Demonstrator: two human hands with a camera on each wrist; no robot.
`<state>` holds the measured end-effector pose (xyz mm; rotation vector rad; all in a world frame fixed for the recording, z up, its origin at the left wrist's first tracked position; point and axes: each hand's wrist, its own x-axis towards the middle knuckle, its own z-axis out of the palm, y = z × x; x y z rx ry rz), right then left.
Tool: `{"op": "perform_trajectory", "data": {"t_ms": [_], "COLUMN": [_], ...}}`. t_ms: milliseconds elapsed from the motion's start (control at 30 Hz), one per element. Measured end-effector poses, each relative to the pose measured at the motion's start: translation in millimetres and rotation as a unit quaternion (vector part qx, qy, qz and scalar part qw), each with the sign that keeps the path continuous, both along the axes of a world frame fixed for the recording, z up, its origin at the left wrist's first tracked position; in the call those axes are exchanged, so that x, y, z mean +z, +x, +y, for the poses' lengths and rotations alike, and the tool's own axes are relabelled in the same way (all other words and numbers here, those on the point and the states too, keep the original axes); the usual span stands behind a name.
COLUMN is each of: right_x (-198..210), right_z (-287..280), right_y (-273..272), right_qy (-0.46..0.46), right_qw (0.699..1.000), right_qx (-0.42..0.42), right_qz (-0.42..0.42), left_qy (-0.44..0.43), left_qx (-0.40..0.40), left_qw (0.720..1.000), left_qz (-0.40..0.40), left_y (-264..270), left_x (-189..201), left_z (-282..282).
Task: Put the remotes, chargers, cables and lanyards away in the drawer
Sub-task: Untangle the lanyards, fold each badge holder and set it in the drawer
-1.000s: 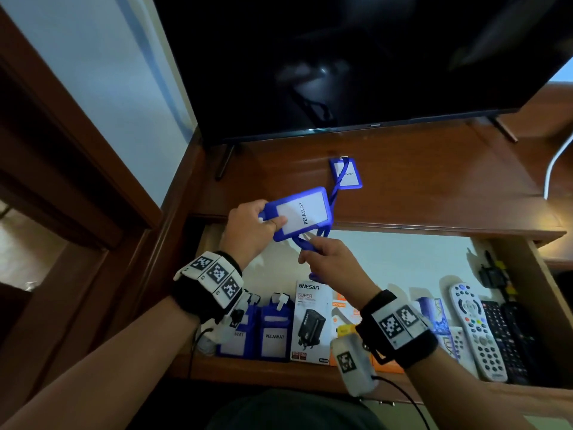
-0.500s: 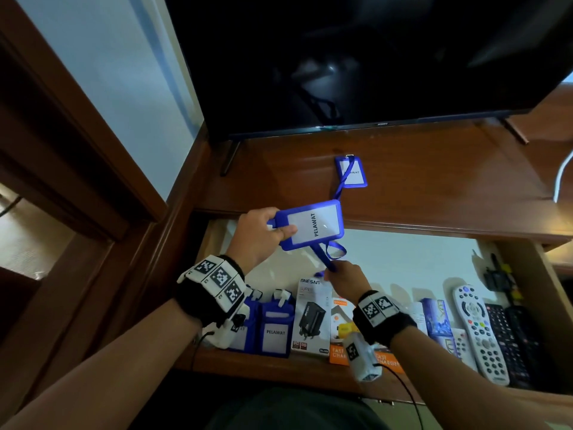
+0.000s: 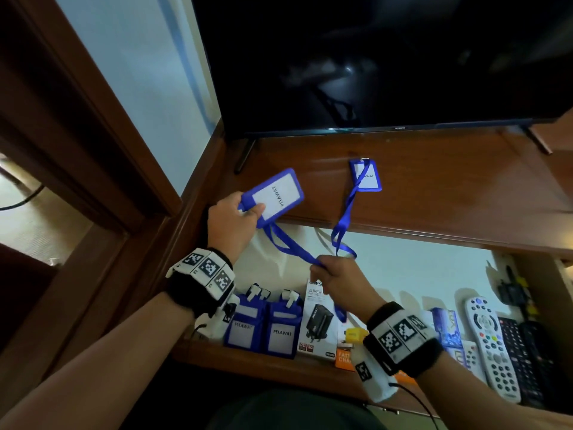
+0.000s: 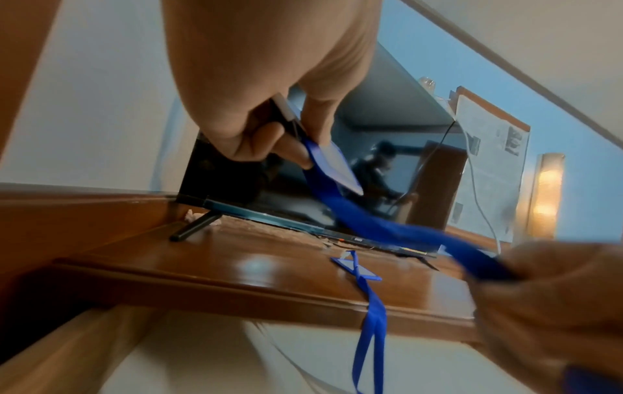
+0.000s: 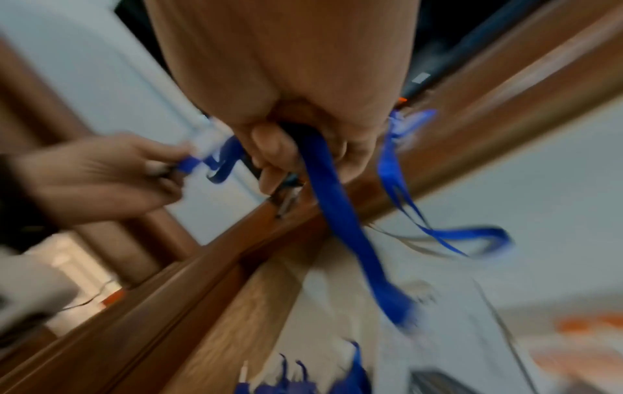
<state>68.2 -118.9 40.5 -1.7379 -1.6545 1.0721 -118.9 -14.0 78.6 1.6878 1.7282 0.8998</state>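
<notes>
The right hand [image 3: 336, 276] is sitting nearest, over the open drawer [image 3: 387, 262], fingers curled tight round the blue strap [image 3: 291, 248] of a lanyard; the strap's tail is hanging below the fist, w/ the wrist view too blurred to show its end. Just under & behind that hand, upright along the drawer's front edge, are standing two blue badge holders [image 3: 263, 330], a white charger box [image 3: 319, 324], an orange box [image 3: 345, 358], then further to the hand's right a white remote [image 3: 491, 346] & a black remote [image 3: 524, 358]. Up & to the left of the right hand, the left hand [image 3: 231, 225] is pinching the badge holder [image 3: 273, 197] of the same lanyard by one end, thumb on its face, the card tilted, the strap running taut betw. the two hands. Beyond both hands, a second lanyard [image 3: 366, 178] is lying on the bench [image 3: 449, 187], its strap loop dangling over the edge, close by the right hand. Furthest back, a dark TV [image 3: 372, 63] is standing on the bench.
</notes>
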Motion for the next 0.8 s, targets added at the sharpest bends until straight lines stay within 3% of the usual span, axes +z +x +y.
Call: {"op": "perform_trajectory", "data": {"t_ms": [133,200,300,367,433,567,700,800], "right_x": [44.6,63.0,73.2,69.7,59.7,34.2,23.7,12.4], "right_z": [0.7,8.4,26.9,36.6,39.9,30.0,11.5,4.9], "right_y": [-16.5,-15.2,0.2,13.9,24.9,32.1,20.1,2.2], "right_qy": [0.074,0.119,0.166,0.165,0.142,0.044,-0.037,-0.051], "right_qw": [0.994,0.989,0.982,0.981,0.984,0.997,0.993,0.988], "right_qx": [0.085,0.088,0.072,0.061,0.057,0.055,-0.021,-0.069], "right_qz": [-0.014,-0.024,-0.051,-0.082,-0.096,-0.020,0.110,0.128], "left_qy": [-0.033,-0.057,-0.094,-0.122,-0.161,-0.222,-0.218,-0.201], "left_qx": [-0.050,-0.127,-0.292,-0.371,-0.397,-0.402,-0.328,-0.257], "left_qw": [0.992,0.979,0.936,0.910,0.898,0.888,0.902,0.917], "left_qz": [0.112,0.150,0.174,0.137,0.104,-0.025,-0.174,-0.231], "left_y": [-4.8,-2.8,2.1,0.9,-1.8,-10.4,-10.0,5.2], "left_x": [-11.8,-16.5,-11.3,-7.9,-4.3,-0.1,6.0,8.2], "left_z": [-1.6,-7.9,-20.4,-24.6,-28.4,-32.4,-33.0,-35.1]}}
